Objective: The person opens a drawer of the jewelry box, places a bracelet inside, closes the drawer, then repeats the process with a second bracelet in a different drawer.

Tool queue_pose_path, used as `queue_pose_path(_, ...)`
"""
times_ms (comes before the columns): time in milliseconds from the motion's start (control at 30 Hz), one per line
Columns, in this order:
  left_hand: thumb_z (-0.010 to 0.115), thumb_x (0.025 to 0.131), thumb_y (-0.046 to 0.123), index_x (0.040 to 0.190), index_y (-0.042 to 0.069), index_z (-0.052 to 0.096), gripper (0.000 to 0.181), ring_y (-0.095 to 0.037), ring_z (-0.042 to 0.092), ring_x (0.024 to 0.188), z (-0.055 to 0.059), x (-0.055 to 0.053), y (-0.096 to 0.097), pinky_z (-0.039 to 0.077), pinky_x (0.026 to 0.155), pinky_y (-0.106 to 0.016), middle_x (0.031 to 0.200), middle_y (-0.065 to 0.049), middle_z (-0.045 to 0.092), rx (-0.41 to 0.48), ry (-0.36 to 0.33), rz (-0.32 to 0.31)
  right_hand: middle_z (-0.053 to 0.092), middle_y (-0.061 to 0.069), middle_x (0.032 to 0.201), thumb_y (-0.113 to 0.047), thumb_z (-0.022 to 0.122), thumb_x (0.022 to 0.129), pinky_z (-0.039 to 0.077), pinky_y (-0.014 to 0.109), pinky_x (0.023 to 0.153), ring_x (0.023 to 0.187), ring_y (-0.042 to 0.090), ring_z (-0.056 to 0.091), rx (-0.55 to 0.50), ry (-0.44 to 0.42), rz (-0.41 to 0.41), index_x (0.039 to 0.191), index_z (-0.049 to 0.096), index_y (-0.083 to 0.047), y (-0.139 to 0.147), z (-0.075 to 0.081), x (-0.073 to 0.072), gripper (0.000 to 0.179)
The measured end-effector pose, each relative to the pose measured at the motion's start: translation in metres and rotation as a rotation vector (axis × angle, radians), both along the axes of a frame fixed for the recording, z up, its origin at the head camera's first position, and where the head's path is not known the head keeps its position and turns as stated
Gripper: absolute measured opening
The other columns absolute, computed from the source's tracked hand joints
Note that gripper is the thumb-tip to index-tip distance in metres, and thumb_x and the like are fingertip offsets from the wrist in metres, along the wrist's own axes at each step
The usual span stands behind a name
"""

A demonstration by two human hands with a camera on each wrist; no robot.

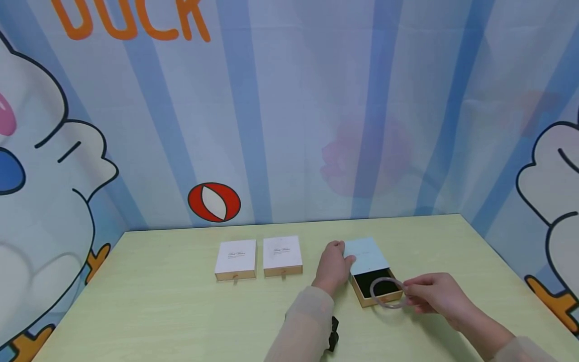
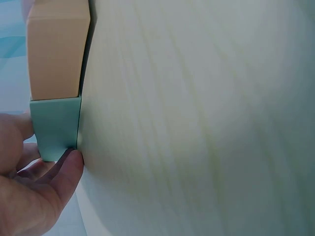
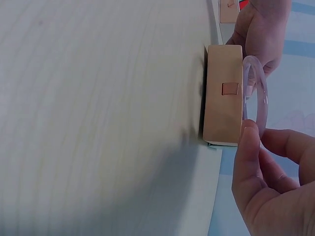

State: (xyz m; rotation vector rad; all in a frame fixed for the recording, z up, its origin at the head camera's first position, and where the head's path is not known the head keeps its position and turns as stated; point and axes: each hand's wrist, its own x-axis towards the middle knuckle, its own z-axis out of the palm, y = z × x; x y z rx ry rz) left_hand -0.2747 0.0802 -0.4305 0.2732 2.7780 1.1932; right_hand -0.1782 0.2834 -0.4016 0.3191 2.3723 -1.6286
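My left hand grips the left and far end of a light blue box sleeve. From the sleeve's near end a gold-sided drawer with a black lining is pulled partly out. In the left wrist view, fingers and thumb curl about the blue sleeve end. Between thumb and fingers, my right hand pinches a pale pinkish bangle by its right side, holding it tilted over the drawer's near end. The right wrist view has the bangle close by the drawer front, which bears a small tab.
Two white-topped boxes with gold sides stand to the left on the pale table: one farther left, the other nearer my left hand. A striped blue cartoon backdrop rises behind the table's far edge.
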Motion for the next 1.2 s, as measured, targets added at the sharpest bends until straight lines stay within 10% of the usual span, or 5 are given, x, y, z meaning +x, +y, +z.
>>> queue_pose_path(1200, 0.055, 0.096, 0.027, 0.142, 0.003, 0.041, 0.053, -0.025, 0.037, 0.138, 0.0014, 0.0000, -0.0004, 0.035, 0.111, -0.038, 0.149, -0.009, 0.038, 0.027, -0.021, 0.000, 0.071, 0.006, 0.082, -0.013, 0.060, 0.090, 0.057, 0.029, 0.059, 0.068, 0.012, 0.067, 0.048, 0.061, 0.022, 0.114, 0.060, 0.015, -0.0033, 0.0050, -0.0077, 0.037)
